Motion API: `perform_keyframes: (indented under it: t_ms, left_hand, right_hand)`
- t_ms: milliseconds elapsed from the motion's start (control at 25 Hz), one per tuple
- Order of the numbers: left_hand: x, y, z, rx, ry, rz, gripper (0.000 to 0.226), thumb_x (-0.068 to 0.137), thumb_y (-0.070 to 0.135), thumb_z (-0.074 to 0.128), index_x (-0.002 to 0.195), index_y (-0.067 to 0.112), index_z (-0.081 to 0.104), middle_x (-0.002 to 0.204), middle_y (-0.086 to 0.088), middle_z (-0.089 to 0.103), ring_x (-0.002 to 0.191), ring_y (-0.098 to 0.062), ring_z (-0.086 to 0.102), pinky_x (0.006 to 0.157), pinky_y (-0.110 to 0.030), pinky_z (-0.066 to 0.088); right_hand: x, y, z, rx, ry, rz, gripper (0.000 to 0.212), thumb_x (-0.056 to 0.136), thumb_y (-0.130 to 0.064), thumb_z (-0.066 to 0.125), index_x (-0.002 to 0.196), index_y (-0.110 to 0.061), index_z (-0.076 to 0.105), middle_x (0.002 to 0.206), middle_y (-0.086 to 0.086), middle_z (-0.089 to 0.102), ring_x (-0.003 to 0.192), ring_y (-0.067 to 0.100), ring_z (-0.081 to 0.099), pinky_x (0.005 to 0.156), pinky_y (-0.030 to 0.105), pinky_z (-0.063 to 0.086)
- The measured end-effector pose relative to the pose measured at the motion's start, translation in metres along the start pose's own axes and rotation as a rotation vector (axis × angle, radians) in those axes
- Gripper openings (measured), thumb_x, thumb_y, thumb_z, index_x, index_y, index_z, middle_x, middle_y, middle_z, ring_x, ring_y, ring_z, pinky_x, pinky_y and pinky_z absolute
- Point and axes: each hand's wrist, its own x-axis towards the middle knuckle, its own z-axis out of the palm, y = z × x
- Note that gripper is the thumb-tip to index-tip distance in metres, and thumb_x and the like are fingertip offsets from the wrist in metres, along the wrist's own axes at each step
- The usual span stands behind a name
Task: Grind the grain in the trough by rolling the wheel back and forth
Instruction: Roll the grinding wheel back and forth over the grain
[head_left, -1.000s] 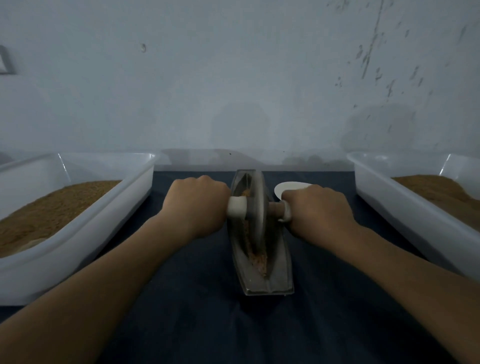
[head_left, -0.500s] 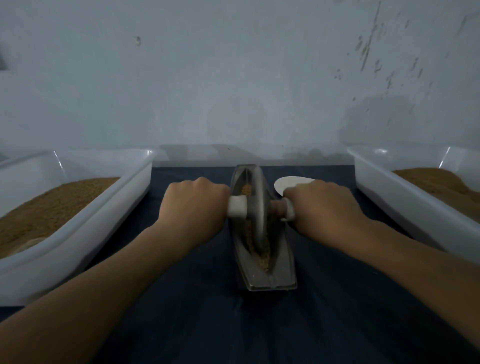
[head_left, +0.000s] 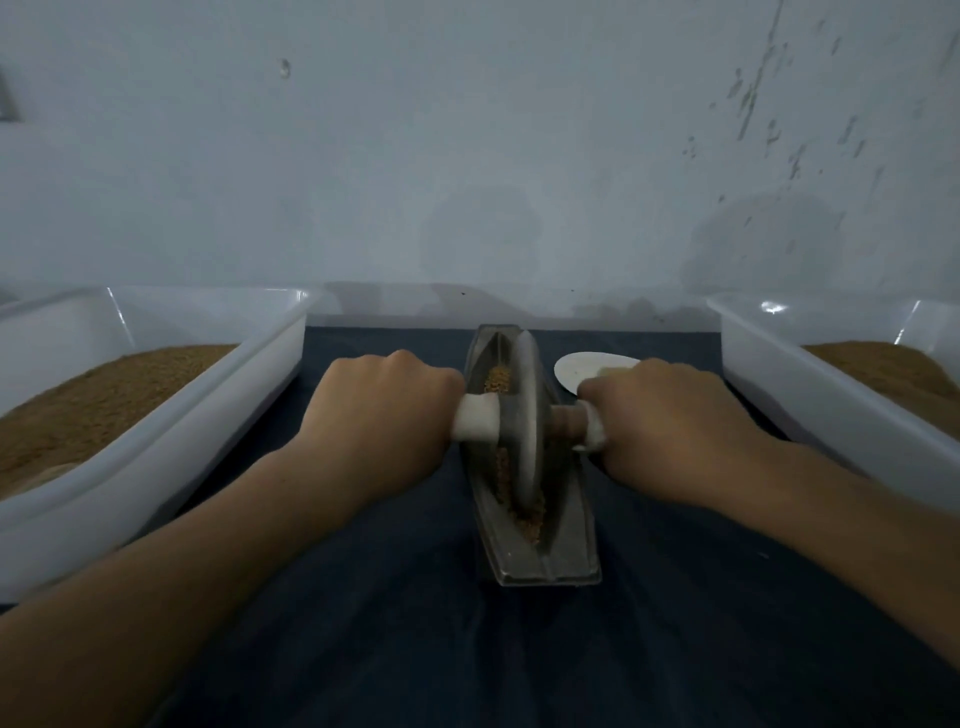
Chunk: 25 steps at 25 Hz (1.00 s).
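The grey metal wheel (head_left: 527, 415) stood upright near the middle of the narrow boat-shaped trough (head_left: 540, 564), which lay on the dark cloth (head_left: 415, 623). Brown grain (head_left: 527, 512) lay in the channel ahead of and behind the wheel. The left hand (head_left: 379, 415) and right hand (head_left: 670, 426) each had fingers curled round an end of the axle (head_left: 475, 423). Against the frame one second earlier, the wheel sat marginally nearer the person; both grips were unchanged.

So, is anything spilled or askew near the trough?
Nothing stands out. The grain lies inside the trough, the wheel sits in it, and no grain shows on the cloth, though the light is dim. Only the wall bears scuffs, upper right.
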Motion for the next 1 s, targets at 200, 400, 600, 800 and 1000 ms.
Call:
perform_keyframes:
  t_ms: [200,400,600,800,1000]
  left_hand:
    - [0.031,0.008,0.026,-0.035,-0.137,-0.247,0.018,0.09,0.03,0.06,0.081,0.024,0.046,0.065,0.006,0.035,0.052,-0.015,0.031,0.052,-0.032,0.029]
    - [0.012,-0.003,0.016,-0.071,-0.135,-0.11,0.024,0.084,0.041,0.062,0.078,0.033,0.041,0.063,0.01,0.029,0.049,-0.012,0.026,0.049,-0.029,0.025]
    - [0.008,-0.001,0.005,0.078,-0.108,-0.051,0.029,0.072,0.038,0.072,0.068,0.032,0.044,0.056,0.01,0.021,0.042,-0.011,0.017,0.044,-0.023,0.012]
    - [0.038,0.007,0.02,-0.074,-0.253,-0.282,0.007,0.092,0.029,0.058,0.094,0.024,0.061,0.077,0.002,0.049,0.066,-0.02,0.047,0.059,-0.034,0.036]
    - [0.002,0.003,0.004,0.014,-0.059,-0.046,0.025,0.072,0.037,0.074,0.073,0.032,0.05,0.058,0.01,0.022,0.044,-0.01,0.016,0.044,-0.023,0.011]
  right_hand:
    - [0.055,-0.011,0.01,0.031,-0.123,0.084,0.004,0.092,-0.023,0.064,0.096,-0.023,0.061,0.086,-0.001,0.06,0.076,0.025,0.058,0.058,0.031,0.034]
    - [0.028,0.001,0.011,0.09,-0.095,0.007,0.031,0.079,-0.029,0.072,0.069,-0.032,0.042,0.065,-0.01,0.044,0.053,0.011,0.041,0.046,0.026,0.025]
    - [0.005,0.0,0.016,0.015,-0.004,0.079,0.033,0.068,-0.034,0.078,0.066,-0.03,0.046,0.055,-0.013,0.027,0.046,0.006,0.021,0.046,0.02,0.011]
    - [0.059,-0.009,0.015,0.085,-0.122,0.13,0.003,0.094,-0.023,0.063,0.095,-0.024,0.061,0.091,0.002,0.065,0.084,0.028,0.064,0.06,0.032,0.035]
    - [0.011,0.0,0.007,0.043,-0.024,0.008,0.041,0.07,-0.031,0.073,0.064,-0.03,0.033,0.059,-0.012,0.028,0.049,0.003,0.023,0.045,0.022,0.012]
